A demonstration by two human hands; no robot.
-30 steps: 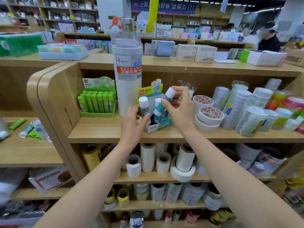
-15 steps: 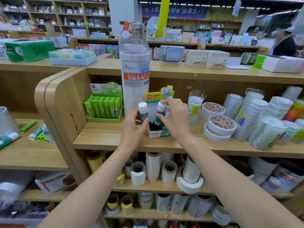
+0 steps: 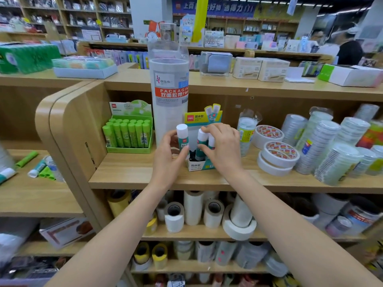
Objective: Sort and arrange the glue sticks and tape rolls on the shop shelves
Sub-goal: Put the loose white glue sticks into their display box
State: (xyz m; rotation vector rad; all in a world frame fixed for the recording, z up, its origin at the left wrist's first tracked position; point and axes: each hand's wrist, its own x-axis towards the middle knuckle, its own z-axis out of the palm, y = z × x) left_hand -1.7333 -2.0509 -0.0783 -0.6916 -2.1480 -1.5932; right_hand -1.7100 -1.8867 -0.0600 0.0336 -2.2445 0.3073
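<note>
Currently | glue stick (image 3: 182, 135) held by left hand (image 3: 167, 160) | second stick (image 3: 202, 141) gripped by right hand (image 3: 223, 150) | risk: display box (image 3: 199, 165) tipped by a misaligned push, slot seemingly hidden

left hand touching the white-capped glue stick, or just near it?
Touching. Head view: the left hand pinches the white-capped glue stick between thumb and fingers, no gap, beside the display box. The right hand grips a second glue stick.

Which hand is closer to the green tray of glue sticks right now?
Left. The left hand, holding a white-capped glue stick, is just right of the green tray. The right hand is farther right, gripping a second glue stick at the blue display box.
</note>
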